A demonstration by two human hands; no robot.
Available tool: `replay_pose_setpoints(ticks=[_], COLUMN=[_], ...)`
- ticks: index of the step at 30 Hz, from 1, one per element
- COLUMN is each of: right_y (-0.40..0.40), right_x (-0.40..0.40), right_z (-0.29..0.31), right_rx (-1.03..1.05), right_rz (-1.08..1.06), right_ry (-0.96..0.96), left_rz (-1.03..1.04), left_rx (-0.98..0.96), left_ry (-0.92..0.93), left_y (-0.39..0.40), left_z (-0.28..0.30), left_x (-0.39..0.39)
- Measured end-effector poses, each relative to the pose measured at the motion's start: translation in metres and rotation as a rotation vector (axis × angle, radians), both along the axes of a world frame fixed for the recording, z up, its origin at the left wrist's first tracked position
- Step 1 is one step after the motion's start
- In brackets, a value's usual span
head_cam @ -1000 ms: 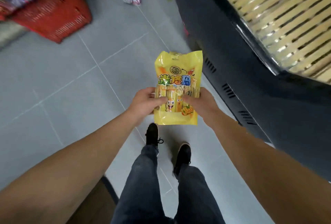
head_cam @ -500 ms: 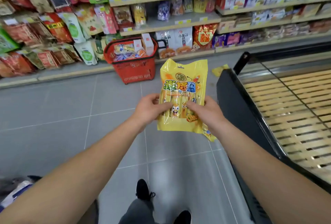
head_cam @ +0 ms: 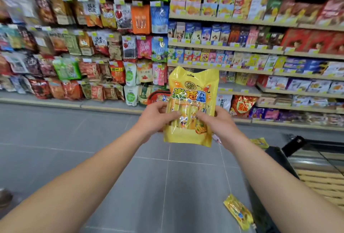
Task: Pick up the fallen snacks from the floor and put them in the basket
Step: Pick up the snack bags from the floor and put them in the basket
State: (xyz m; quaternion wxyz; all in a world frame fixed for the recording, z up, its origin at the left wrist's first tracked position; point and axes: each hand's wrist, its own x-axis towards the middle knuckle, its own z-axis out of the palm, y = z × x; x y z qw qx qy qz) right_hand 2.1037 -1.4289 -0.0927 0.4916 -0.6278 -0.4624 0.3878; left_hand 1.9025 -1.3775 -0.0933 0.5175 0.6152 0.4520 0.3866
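Left hand (head_cam: 155, 119) fingers curled behind the left edge of a glossy yellow plastic snack bag with cartoon faces (head_cam: 191, 106), thumb pressed across its front. Right hand (head_cam: 217, 123) gripping the opposite edge the same way, thumb on the front near the printed faces, remaining fingers hidden behind the pack. Bag held upright between both hands, well above the grey tiled floor (head_cam: 111, 158), both bare forearms stretched forward.

Directly behind the bag, partly hidden by it and by the left hand, a red plastic shopping basket (head_cam: 155, 96) at the foot of the shelving, only a sliver of rim and some contents visible.

On the floor, low and right of the arms, a second yellow snack packet (head_cam: 238, 211) lying flat and tilted, just beside the black side wall of a display bin with a slatted wooden base (head_cam: 279, 160). Farther back, beyond the right wrist, another small yellow packet (head_cam: 259, 142) on the tiles near the corner of the same bin.

Across the background, long beige shelves packed with colourful snack boxes and bags (head_cam: 242, 46), hanging pouches filling the left section, all slightly blurred.
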Motion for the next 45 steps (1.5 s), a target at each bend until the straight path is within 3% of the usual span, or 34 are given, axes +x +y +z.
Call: replay_pose_setpoints(ticks=[15, 22, 30, 35, 45], right_y=[0.176, 0.302, 0.461, 0.532, 0.691], right_x=[-0.118, -0.123, -0.106, -0.101, -0.092], right_z=[-0.029, -0.088, -0.133, -0.155, -0.214], right_rx=[-0.079, -0.181, -0.329, -0.402, -0.567], right_rz=[0.064, 0.155, 0.378, 0.418, 0.376], right_ry=[0.020, 0.058, -0.027, -0.020, -0.033], left_rz=[0.041, 0.156, 0.302, 0.378, 0.338], left_rx=[-0.097, -0.232, -0.374, -0.459, -0.663], left_ry=[-0.055, -0.026, 0.022, 0.045, 0.065], left_y=[0.163, 0.265, 0.387, 0.454, 0.624], left_z=[-0.035, -0.084, -0.126, -0.145, -0.212], left_x=[-0.122, -0.128, -0.110, -0.101, -0.091])
